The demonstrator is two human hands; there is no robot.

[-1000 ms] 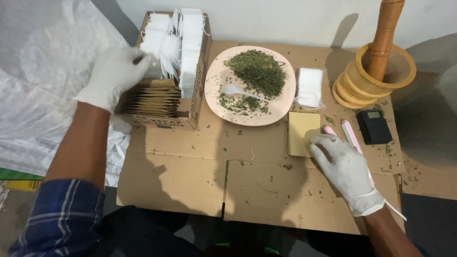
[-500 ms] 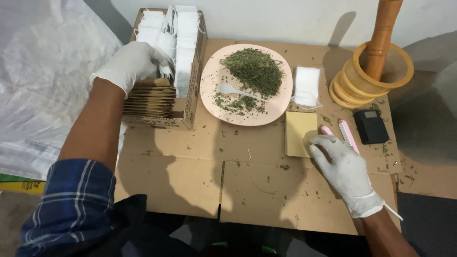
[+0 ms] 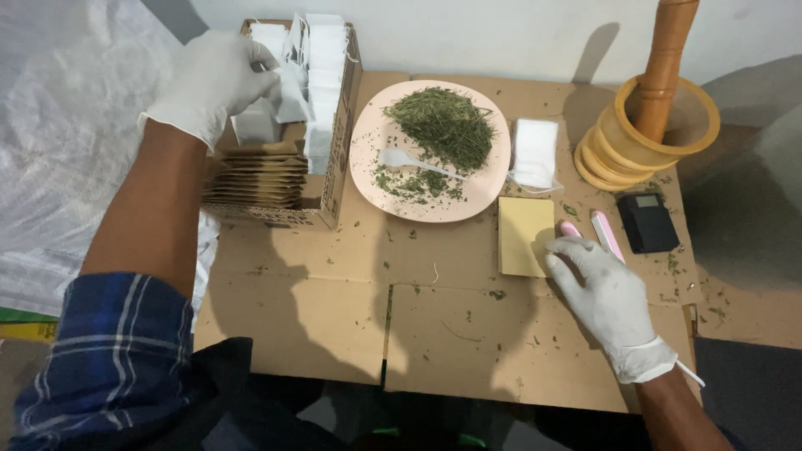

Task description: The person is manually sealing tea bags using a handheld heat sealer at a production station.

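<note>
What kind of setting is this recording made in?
Probably a makeshift floor workstation for packing dried herbs by hand: flattened cardboard as the work surface, a plate of dried herbs, and a box of small white bags.

One camera is riding on the person's head and looking steeply down and forward over a flattened cardboard sheet (image 3: 334, 317) lying on the floor. It is sitting near enough that both forearms are entering from the bottom edge, the left hand (image 3: 213, 79) reaching up-left and the right hand (image 3: 606, 292) lying at lower right. The white wall (image 3: 501, 33) is closing off the top of the frame. No second view is sharing this scene.
</note>
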